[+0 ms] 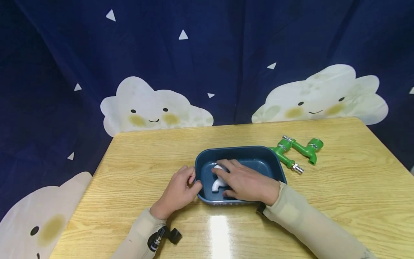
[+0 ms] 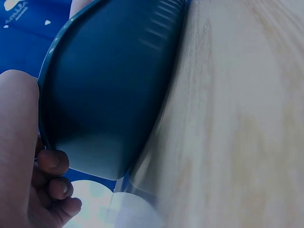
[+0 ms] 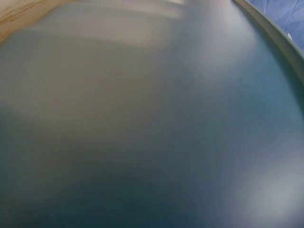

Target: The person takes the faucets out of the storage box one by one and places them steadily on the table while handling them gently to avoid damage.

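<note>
A dark blue plastic bin (image 1: 210, 200) stands on the table. My left hand (image 1: 178, 190) grips its left rim; in the left wrist view the fingers (image 2: 53, 162) curl at the rim's end, beside the bin's outer wall (image 2: 109, 95). Inside the bin lies a white plastic tap (image 1: 217, 185), its curved spout pointing toward me. Over this tap spreads my right hand (image 1: 247, 181), with the index finger across it and the thumb apart on the near side. The palm hides part of the tap. Only the bin's blurred surface (image 3: 142, 118) fills most of the right wrist view.
Green plastic taps with metal fittings lie right of the bin: one tap (image 1: 284, 153) close to its far right corner, another tap (image 1: 307, 149) just beyond. Behind the wooden table (image 1: 145, 154) hangs a dark blue curtain (image 1: 226, 54) with printed clouds.
</note>
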The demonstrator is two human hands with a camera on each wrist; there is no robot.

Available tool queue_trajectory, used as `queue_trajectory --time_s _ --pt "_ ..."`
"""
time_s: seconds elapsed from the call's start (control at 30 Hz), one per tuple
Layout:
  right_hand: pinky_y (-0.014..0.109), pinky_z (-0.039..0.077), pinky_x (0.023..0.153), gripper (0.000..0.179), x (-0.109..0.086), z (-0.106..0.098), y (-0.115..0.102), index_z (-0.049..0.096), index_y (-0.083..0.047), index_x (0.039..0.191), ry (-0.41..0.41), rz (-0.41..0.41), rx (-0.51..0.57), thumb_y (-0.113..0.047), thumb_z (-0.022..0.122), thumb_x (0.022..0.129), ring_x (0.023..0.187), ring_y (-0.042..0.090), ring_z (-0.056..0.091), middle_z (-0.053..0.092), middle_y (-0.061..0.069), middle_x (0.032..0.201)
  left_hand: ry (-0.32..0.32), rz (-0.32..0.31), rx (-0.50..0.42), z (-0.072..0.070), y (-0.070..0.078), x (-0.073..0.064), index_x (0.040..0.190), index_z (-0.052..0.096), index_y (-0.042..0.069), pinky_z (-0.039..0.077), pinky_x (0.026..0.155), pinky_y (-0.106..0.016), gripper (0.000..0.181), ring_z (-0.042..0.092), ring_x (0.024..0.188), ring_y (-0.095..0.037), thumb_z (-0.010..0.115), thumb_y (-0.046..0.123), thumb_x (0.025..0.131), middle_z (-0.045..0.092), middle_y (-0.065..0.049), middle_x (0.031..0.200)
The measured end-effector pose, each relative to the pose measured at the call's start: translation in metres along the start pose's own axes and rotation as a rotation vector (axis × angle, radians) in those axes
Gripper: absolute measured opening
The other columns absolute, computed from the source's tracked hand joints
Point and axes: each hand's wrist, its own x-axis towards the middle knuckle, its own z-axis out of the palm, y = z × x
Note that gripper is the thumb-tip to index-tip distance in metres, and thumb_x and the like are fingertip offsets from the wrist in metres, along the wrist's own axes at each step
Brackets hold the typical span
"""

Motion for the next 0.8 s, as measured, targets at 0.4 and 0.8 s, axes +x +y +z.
queue_trajectory --time_s 0.4,0.8 --pt "0.042 0.054 0.102 0.079 0.0020 0.0008 -0.0011 0.044 -0.004 0.153 -0.037 0.007 -0.001 -0.027 0.082 0.087 0.128 0.028 0.060 0.042 0.012 0.150 0.010 0.011 -0.001 0.0011 0.0002 -0.0001 0.071 0.036 0.017 0.023 0.059 -0.016 0.030 0.027 0.062 -0.005 0.063 0.009 0.082 0.030 0.007 0.070" --pt "0.044 0.053 0.107 0.080 0.0026 0.0008 -0.0014 0.045 -0.004 0.153 -0.068 0.013 -0.028 -0.021 0.085 0.085 0.132 0.031 0.060 0.047 0.014 0.154 0.020 0.013 0.011 0.0015 -0.0002 0.0000 0.071 0.036 0.017 0.023 0.059 -0.016 0.030 0.027 0.062 -0.005 0.063 0.009 0.082 0.030 0.008 0.069"
